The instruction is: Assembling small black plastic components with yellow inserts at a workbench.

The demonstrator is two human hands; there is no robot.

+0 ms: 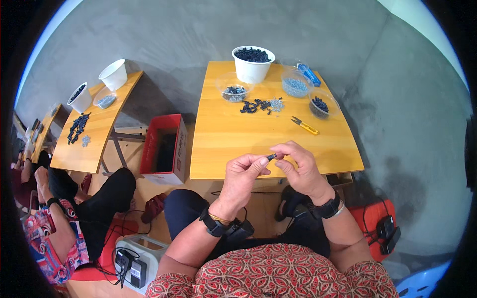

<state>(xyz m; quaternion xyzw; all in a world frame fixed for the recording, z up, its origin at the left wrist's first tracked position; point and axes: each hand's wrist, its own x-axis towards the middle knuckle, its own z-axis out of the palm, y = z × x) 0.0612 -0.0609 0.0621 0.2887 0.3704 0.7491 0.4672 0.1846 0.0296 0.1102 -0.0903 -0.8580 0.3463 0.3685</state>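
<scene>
Well in front of the white tub [252, 73], the left hand [240, 178] pinches one small black piece [271, 157], seemingly unfinished; the right hand [304, 171] curls close beside it, its grip unclear. Nearer the tub, loose black pieces [256, 106] and silver parts [277, 104] on the yellow worktop [233, 144] probably await handling; whether the tub's heaped contents are done, I cannot tell. Behind it rises a grey wall [189, 44].

Black piece [271, 157], white bucket [251, 72], table [223, 149] (warm yellow).

Printed characters [181, 153] on side of red-and-white box [164, 177]; white label [136, 269] on black device [138, 274]; none legible.
</scene>
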